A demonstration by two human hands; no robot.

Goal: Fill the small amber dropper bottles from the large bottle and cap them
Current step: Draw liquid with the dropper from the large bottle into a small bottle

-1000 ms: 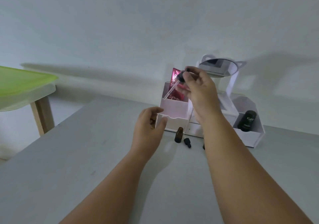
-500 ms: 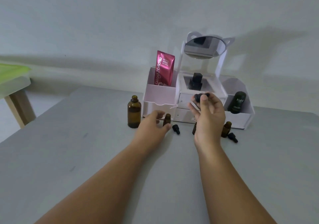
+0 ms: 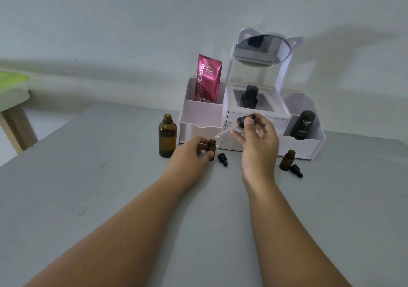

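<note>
- L hand [image 3: 194, 152]: fingers & thumb curled round small amber bottle [image 3: 212, 148], upright on table [image 3: 110, 176] just in front of organiser [image 3: 203, 114]; gripped to steady open mouth for filling.
- R hand [image 3: 258, 140]: thumb & fingers pinching black bulb end of dropper [image 3: 242, 122]; glass tube slanted down-left, tip at or just above bottle mouth, contact unclear. Tilt prob. for aiming at narrow neck.
- Large bottle [image 3: 167, 136]: uncapped, upright, just left of L hand; near as source.
- Loose cap [image 3: 222, 159]: lying beside held bottle, w/in reach for capping.
- 2nd small bottle [image 3: 287, 160] + 2nd cap [image 3: 296, 171]: right of R hand, open, fill level not visible; prob. next in line.
</note>
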